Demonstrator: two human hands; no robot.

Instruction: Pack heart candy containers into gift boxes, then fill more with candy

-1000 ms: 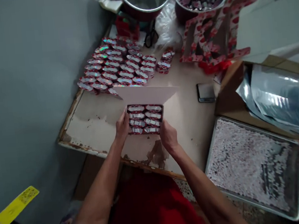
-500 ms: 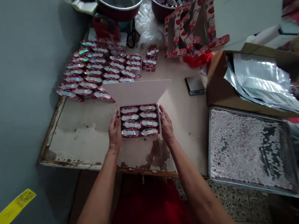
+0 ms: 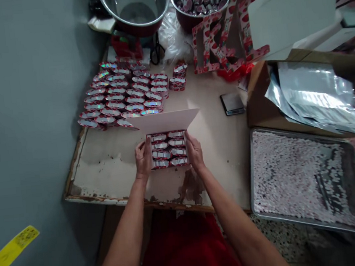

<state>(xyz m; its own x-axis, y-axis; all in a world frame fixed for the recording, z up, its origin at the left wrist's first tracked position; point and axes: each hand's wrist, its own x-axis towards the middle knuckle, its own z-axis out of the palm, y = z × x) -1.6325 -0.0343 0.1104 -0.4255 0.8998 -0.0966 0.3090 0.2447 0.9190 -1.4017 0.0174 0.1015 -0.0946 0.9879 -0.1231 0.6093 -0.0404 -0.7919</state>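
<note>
A small open box (image 3: 168, 149) lies on the worn table (image 3: 105, 166), filled with two columns of red foil-topped packets. Its white lid flap (image 3: 163, 121) stands raised at the far side. My left hand (image 3: 143, 160) presses against the box's left side and my right hand (image 3: 194, 151) against its right side, fingers together along the walls. Behind the box lie several rows of the same packets (image 3: 123, 97) on the table.
A metal tray (image 3: 303, 179) of pale crumbs sits at the right. A cardboard box with silver bags (image 3: 312, 89), a small scale (image 3: 232, 103), red patterned flat cartons (image 3: 227, 34), two steel bowls (image 3: 135, 2) and a grey wall at the left surround the table.
My hands have moved closer along both sides of the box, now holding it between them. The camera view shifted slightly; the lid flap looks lower.
</note>
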